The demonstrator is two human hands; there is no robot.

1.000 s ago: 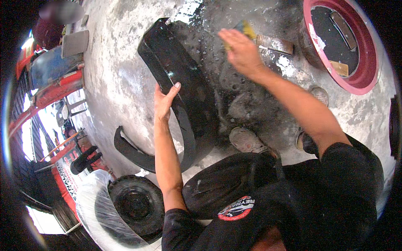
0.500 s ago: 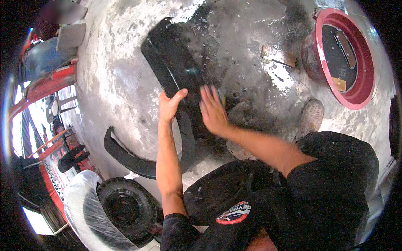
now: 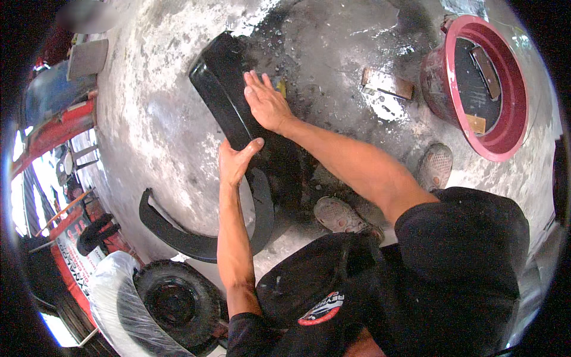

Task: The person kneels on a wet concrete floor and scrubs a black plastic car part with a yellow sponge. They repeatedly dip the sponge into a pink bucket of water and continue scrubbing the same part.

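Note:
A glossy black vehicle panel (image 3: 217, 95), probably a bumper or fender, slants across the wet floor before me. Its lower end meets a curved black arch piece (image 3: 178, 241); whether they are one part I cannot tell. My left hand (image 3: 234, 160) grips the panel's left edge, thumb on top and the other fingers mostly hidden. On the panel's upper face my right hand (image 3: 267, 107) lies flat, fingers stretched out. Anything under that palm is hidden. A small yellow patch (image 3: 281, 89) shows just right of its fingers.
At the far right stands a pink-red basin (image 3: 517, 77) with dark liquid and two small blocks. A flat brown piece (image 3: 386, 83) lies on the floor left of it. A wheel with a knobby tire (image 3: 173, 303) and plastic-wrapped item (image 3: 116, 291) are at lower left.
My right hand has slid up and leftward over the panel, away from me. My left hand keeps its grip on the edge. The view has shifted slightly.

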